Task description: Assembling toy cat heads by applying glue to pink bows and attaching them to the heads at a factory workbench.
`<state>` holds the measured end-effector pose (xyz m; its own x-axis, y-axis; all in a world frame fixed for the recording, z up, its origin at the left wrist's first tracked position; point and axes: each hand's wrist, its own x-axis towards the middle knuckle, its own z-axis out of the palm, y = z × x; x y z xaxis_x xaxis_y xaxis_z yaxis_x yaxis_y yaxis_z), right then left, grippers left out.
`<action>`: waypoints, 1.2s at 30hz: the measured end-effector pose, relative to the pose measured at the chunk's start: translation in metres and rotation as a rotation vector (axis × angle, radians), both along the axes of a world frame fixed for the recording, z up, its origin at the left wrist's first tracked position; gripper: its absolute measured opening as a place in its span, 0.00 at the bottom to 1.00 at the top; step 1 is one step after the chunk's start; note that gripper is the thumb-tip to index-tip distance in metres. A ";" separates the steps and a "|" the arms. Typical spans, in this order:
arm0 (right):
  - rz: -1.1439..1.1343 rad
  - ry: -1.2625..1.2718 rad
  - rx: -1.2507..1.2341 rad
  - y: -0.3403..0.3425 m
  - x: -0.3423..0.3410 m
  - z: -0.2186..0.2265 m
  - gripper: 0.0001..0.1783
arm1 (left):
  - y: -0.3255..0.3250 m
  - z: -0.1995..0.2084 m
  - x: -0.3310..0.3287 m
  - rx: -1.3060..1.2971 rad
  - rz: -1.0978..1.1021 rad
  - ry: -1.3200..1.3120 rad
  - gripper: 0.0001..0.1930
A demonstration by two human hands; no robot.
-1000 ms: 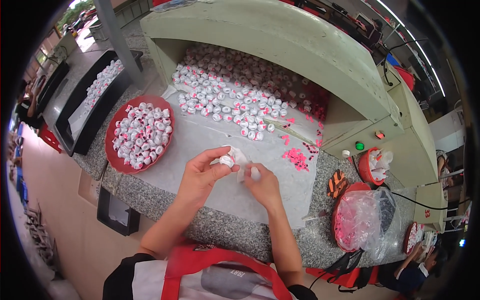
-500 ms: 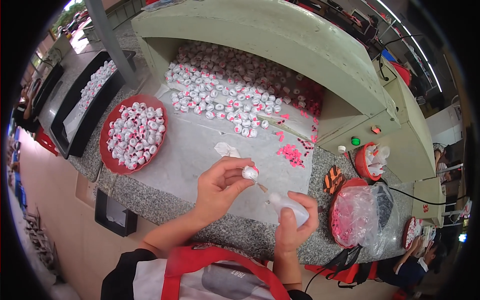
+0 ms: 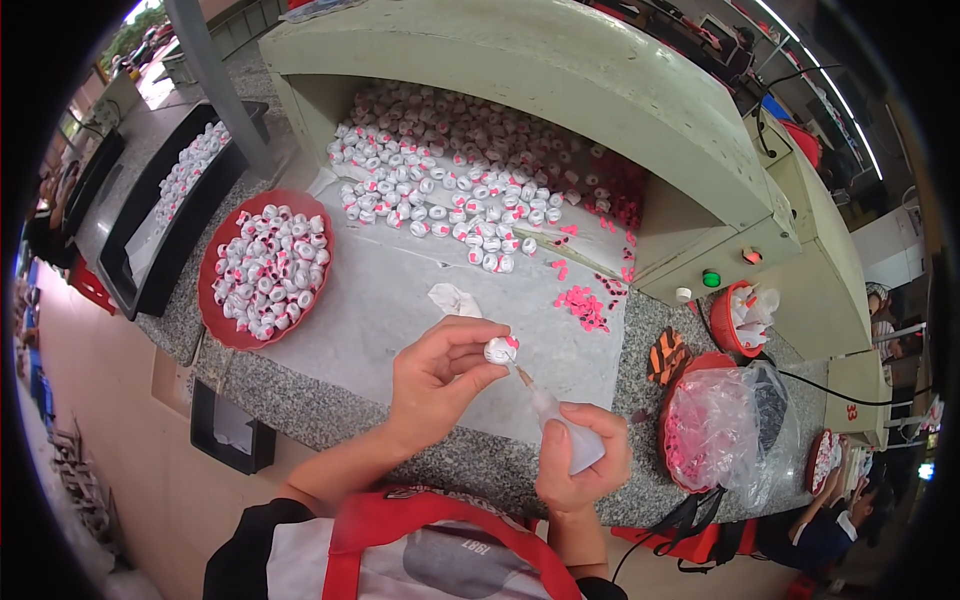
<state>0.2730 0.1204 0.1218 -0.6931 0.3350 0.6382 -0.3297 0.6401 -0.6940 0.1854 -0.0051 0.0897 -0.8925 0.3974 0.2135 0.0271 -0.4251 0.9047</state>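
Note:
Between thumb and fingers, my left hand [image 3: 437, 375] pinches a small round white piece [image 3: 500, 350] with a pink patch on its upper right. My right hand [image 3: 585, 462] is wrapped round a translucent squeeze bottle [image 3: 570, 432]. The bottle's narrow tip points up and left, close beneath the white piece; I cannot tell if they touch. Under both hands lies a pale paper sheet [image 3: 370, 300], with a crumpled white tissue [image 3: 453, 299] beyond the left hand. Small pink cut pieces [image 3: 582, 308] are heaped on the sheet to the right.
A pale green hooded box [image 3: 520, 60] arches over many similar white pieces [image 3: 470, 200]. At left stand a red bowl [image 3: 318, 290] of them and a black tray [image 3: 150, 290]. To the right are a plastic bag [image 3: 715, 410] over a red basket and a small red basket [image 3: 722, 325].
My right hand has tilted the bottle more upright and brought its tip up and left, nearer the white piece. The left hand has barely moved.

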 end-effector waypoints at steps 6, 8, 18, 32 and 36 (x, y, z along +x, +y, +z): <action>0.049 0.029 0.033 -0.002 -0.004 0.001 0.12 | -0.001 0.002 -0.001 -0.009 -0.012 0.003 0.16; 0.063 0.016 0.036 -0.001 -0.002 0.002 0.12 | -0.003 0.002 -0.001 -0.027 -0.010 0.012 0.16; -0.027 -0.076 -0.019 -0.001 0.004 0.006 0.07 | -0.001 0.003 -0.002 -0.003 -0.069 -0.105 0.16; 0.058 0.039 0.081 0.003 0.000 0.008 0.11 | -0.004 0.008 -0.009 0.007 -0.154 -0.301 0.17; 0.050 0.055 0.100 0.004 -0.002 0.007 0.11 | -0.004 0.005 -0.011 0.083 -0.213 -0.381 0.17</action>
<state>0.2714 0.1242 0.1291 -0.6704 0.2336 0.7043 -0.3983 0.6875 -0.6072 0.1749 -0.0086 0.0942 -0.8134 0.5767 -0.0761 -0.3981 -0.4565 0.7957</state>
